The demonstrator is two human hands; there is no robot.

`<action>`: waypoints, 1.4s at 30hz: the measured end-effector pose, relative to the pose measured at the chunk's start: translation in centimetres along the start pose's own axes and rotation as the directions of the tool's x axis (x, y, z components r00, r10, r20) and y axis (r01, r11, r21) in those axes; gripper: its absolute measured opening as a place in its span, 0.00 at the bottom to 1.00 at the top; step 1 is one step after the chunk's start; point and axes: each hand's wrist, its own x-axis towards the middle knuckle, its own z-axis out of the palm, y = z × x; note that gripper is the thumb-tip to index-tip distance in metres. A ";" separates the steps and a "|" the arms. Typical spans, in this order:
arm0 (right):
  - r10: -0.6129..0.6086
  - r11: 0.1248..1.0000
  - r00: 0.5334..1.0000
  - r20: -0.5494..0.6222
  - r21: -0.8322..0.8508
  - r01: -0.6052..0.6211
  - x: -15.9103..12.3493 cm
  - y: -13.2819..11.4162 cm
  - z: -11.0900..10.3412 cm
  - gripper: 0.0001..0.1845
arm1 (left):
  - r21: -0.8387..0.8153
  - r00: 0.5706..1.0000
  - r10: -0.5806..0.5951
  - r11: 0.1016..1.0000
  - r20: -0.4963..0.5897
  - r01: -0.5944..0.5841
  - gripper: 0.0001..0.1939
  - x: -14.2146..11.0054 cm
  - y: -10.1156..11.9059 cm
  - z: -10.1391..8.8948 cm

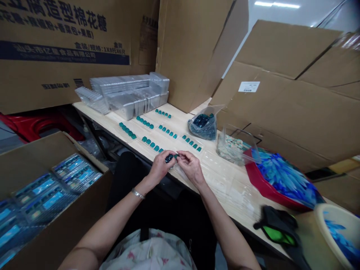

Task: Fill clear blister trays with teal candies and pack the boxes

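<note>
Over the table's near edge, my left hand [161, 167] is closed around several small, dark, glossy green pieces [169, 158]. Beside it, my right hand [191, 167] pinches a similar green piece [176, 156] between thumb and fingertips. The two hands nearly meet, and their fingers partly hide what they hold. Just beyond my left hand lies a row of green pieces [152, 144] on the table [239, 183]. More short rows, such as one farther left [127, 130] and one to the right [191, 143], seem to sit in clear plastic trays.
Stacked clear plastic boxes [132, 95] stand at the back left. To the right are a bag of dark pieces [204, 123], a clear box of pale pieces [232, 148], a red tray [257, 180] of blue packets and a cream bucket [317, 232]. An open carton [92, 155] sits left.
</note>
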 end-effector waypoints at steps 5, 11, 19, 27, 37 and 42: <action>0.108 0.977 0.993 0.055 0.181 -0.117 -0.1 -0.4 -0.2 0.14 | 0.049 0.998 0.051 0.998 -0.032 -0.049 0.05 0.1 -0.4 -0.1; 0.268 0.868 0.958 0.097 0.408 -0.284 0.0 -0.8 -0.6 0.17 | 0.076 0.981 0.180 0.982 -0.074 -0.174 0.04 0.1 -0.4 -0.5; 0.280 0.859 0.952 0.124 0.410 -0.306 -0.5 -1.1 -0.8 0.15 | 0.042 0.975 0.221 0.975 -0.021 -0.220 0.06 -0.2 0.2 -0.8; 0.240 0.860 0.958 0.157 0.424 -0.285 -0.8 -0.5 -0.7 0.14 | 0.038 0.963 0.264 0.963 0.056 -0.266 0.06 0.0 -0.1 -0.9; 0.112 0.981 0.994 -0.020 0.162 -0.107 -0.5 -0.2 -1.4 0.11 | 0.124 0.998 0.055 0.991 0.014 -0.056 0.07 -0.9 -0.2 -2.1; -0.212 0.936 0.973 0.089 -0.268 0.228 1.1 0.8 -1.3 0.06 | 0.321 0.990 -0.006 0.946 0.139 -0.039 0.09 -1.8 -1.6 -2.6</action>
